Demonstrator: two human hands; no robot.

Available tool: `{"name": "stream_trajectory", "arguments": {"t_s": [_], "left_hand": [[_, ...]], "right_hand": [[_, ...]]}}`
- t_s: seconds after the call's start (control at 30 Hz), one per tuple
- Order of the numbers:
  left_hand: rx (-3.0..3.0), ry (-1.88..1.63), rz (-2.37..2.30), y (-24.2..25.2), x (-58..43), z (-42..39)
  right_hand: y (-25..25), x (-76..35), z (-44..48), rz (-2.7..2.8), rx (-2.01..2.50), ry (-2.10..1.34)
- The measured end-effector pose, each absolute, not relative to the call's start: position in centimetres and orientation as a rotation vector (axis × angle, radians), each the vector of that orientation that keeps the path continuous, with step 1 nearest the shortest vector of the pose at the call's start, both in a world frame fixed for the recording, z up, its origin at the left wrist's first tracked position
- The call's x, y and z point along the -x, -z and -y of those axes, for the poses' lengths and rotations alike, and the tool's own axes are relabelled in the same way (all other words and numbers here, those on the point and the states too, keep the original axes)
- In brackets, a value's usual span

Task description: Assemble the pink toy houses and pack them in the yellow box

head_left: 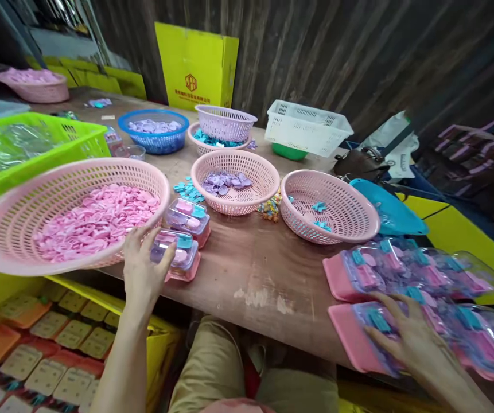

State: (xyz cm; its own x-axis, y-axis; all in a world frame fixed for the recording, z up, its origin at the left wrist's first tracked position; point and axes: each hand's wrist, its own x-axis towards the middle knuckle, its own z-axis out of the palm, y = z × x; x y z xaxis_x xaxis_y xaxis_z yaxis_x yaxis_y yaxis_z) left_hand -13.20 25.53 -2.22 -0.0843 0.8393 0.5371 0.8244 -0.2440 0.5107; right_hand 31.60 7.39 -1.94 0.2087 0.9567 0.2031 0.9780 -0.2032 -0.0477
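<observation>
My left hand (143,269) reaches to a pink box with a clear lid (180,255), its thumb and fingers curled about the lid's left end. A like box (190,218) stands right behind it; pink and teal parts show through both lids. At the right, my right hand (414,338) is on the nearer row of pink boxes with clear lids (371,327), its thumb and fingers round the lid at that row's left end. The hand partly covers that row. A second row of such boxes (358,269) lies behind.
A pink basket of pink pieces (96,229) stands beside my left hand. Pink baskets with purple pieces (236,163) and teal pieces (330,209) stand farther back. Other containers include a green crate (83,135), blue basket (164,140) and white basket (307,123). The table's front edge (247,312) is near my legs.
</observation>
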Motion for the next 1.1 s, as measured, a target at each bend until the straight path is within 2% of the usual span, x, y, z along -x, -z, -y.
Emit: {"name": "stream_trajectory", "arguments": {"t_s": [0.1,0.2,0.23,0.3,0.37,0.43,0.57,0.7,1.1], "left_hand": [[-2.197,-1.158,-1.873,2.4,12.5,-25.5],[-2.134,-0.983,-2.001,1.9,11.0,-24.6],[-2.104,-0.926,-2.05,1.8,10.2,-23.9],[-2.065,-0.843,-2.028,1.8,8.2,-22.0],[-2.052,-0.817,-1.828,2.2,6.0,-19.9],[-2.045,-0.815,-1.545,3.1,4.0,-18.3],[-2.004,-0.813,-1.021,5.8,1.4,-18.0],[-1.877,-0.708,-0.765,8.7,-1.4,-18.6],[-1.762,-0.899,-0.93,10.5,-7.9,-14.8]], "right_hand": [[1.1,-31.0,-7.3,1.782,2.295,0.45],[0.0,-25.6,-8.4,1.661,2.217,0.604],[-0.1,-23.1,-8.9,1.707,2.091,0.507],[0.2,-18.4,-10.2,1.762,1.891,0.082],[0.9,-14.9,-11.6,1.729,1.807,-0.307],[1.5,-13.4,-13.0,1.63,1.798,-0.506],[1.7,-14.8,-15.3,1.614,1.891,-0.485],[0.9,-17.0,-16.0,1.758,1.876,-0.463],[-0.8,-17.1,-15.7,1.987,2.102,-0.337]]}}
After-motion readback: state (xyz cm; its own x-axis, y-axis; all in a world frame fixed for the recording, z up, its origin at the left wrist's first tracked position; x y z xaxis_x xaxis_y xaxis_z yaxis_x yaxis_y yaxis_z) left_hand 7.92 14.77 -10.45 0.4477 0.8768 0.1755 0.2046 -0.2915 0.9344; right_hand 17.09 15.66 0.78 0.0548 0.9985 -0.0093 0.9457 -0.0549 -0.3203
